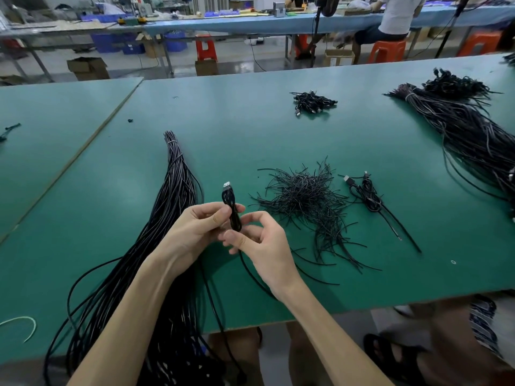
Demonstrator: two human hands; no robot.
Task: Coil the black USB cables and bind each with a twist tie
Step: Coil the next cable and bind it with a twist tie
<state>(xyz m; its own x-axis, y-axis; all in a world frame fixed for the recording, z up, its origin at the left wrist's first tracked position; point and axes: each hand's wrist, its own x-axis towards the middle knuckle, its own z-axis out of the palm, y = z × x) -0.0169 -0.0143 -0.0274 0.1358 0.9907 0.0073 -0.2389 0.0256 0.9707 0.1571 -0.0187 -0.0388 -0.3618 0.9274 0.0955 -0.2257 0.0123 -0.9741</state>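
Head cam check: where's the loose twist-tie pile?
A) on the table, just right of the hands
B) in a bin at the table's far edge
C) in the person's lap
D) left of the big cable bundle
A: the twist-tie pile lies on the green table just right of the right hand, which with the left hand holds the half-coiled cable.

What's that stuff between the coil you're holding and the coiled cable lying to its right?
A loose heap of black twist ties, spread on the green table between the held coil and the lying cable; the head view shows it.
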